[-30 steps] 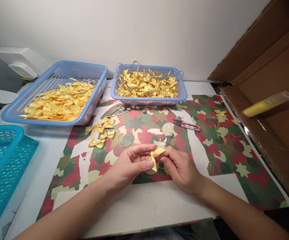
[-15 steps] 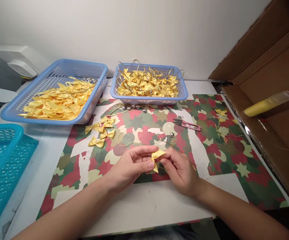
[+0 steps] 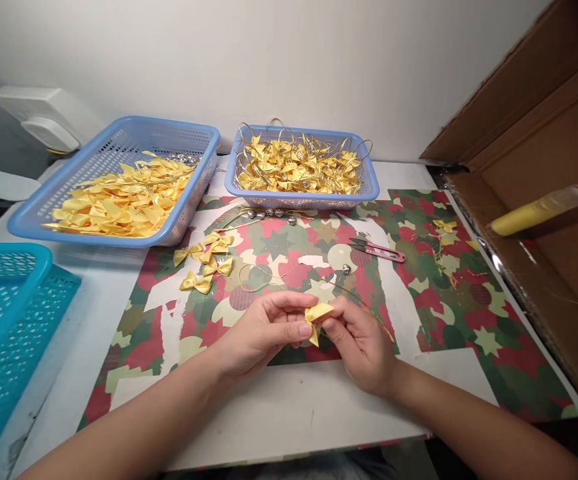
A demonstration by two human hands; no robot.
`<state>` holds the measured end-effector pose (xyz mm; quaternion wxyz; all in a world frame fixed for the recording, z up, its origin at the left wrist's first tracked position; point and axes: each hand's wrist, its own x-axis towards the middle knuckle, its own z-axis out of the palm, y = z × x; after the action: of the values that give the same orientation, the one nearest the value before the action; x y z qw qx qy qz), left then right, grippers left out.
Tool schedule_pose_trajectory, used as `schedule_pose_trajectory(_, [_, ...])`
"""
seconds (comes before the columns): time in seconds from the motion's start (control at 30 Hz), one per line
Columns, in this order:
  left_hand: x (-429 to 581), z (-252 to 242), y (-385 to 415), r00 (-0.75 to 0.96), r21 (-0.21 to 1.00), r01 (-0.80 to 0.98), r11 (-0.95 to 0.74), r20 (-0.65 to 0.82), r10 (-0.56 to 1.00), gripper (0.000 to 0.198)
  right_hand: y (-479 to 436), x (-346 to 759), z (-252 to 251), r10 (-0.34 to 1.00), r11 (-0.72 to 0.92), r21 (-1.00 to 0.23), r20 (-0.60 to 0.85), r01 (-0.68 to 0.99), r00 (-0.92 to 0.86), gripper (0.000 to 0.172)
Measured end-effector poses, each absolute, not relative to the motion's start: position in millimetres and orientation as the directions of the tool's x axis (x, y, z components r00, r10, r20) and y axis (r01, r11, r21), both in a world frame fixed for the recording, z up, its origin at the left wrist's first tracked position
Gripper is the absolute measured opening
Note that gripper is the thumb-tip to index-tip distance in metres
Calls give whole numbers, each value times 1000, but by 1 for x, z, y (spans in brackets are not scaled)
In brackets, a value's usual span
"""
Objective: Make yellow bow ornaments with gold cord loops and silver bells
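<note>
Between my two hands is a yellow ribbon bow, held over the near edge of the patterned sheet. My left hand pinches its middle between thumb and fingers. On the other side, my right hand is closed at the bow's right loop, thumb and forefinger pressed on the ribbon. A gold cord lies on the sheet just beyond my right hand. Several finished-looking bows lie to the left. One silver bell rests beyond the hands, near pink-handled thread snips.
A blue basket of yellow bows stands back left; another blue basket holds bows with gold cords. Several bells lie before it. A teal basket is at left. On the right stands a cardboard box with a yellow tube.
Both hands stay on the bow, with only slight finger movement at its right loop. The whole view has shifted a little.
</note>
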<state>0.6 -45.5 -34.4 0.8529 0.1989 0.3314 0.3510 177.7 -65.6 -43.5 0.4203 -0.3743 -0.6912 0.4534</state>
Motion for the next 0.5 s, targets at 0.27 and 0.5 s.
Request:
schedule_pose_trajectory(0.27, [-2, -31, -44, 469, 579, -451, 680, -494, 732, 27, -64, 178, -44, 922, 190, -974, 132, 127, -364, 20])
schedule_pose_trajectory(0.5, [1, -30, -44, 456, 582, -452, 676, -501, 736, 27, -63, 179, -44, 913, 199, -975, 148, 99, -380, 20])
